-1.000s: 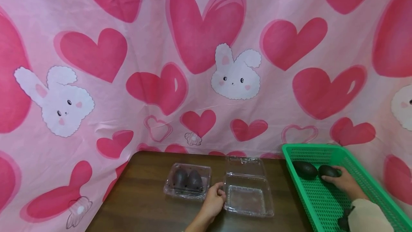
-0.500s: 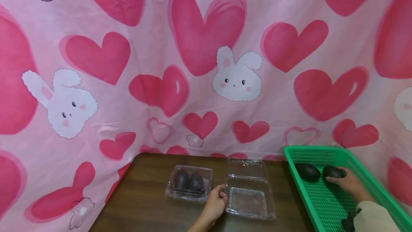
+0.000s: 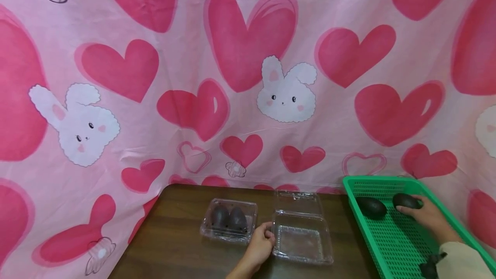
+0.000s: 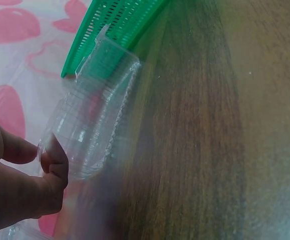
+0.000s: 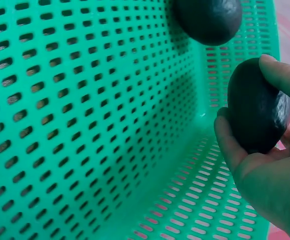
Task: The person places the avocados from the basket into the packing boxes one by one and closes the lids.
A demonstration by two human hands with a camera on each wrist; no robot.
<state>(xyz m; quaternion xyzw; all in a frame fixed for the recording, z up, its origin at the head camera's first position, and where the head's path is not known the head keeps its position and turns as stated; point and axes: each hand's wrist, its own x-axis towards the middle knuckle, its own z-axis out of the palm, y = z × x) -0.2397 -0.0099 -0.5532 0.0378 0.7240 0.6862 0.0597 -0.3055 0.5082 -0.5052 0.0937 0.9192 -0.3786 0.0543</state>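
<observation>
My right hand [image 3: 428, 216] grips a dark avocado [image 5: 257, 107] inside the green plastic basket [image 5: 99, 120], fingers and thumb wrapped about its sides. A second dark avocado [image 3: 371, 208] lies in the basket to the left of it. On the table, my left hand [image 3: 260, 242] pinches the left rim of an opened clear plastic clamshell box [image 3: 302, 239] between thumb and fingers. In the left wrist view the clamshell box [image 4: 92, 125] shows nothing inside, and its lid is folded back toward the wall.
Left of my left hand stands a closed clear box [image 3: 209, 232] with two dark avocados [image 3: 237, 218] in it. The brown wooden table [image 3: 166, 236] ends at a pink cloth wall [image 3: 240, 111] printed with hearts and rabbits.
My right hand has shifted slightly right with the avocado, widening the gap to the other one. My left hand stays on the clamshell rim. The head view has tilted a little.
</observation>
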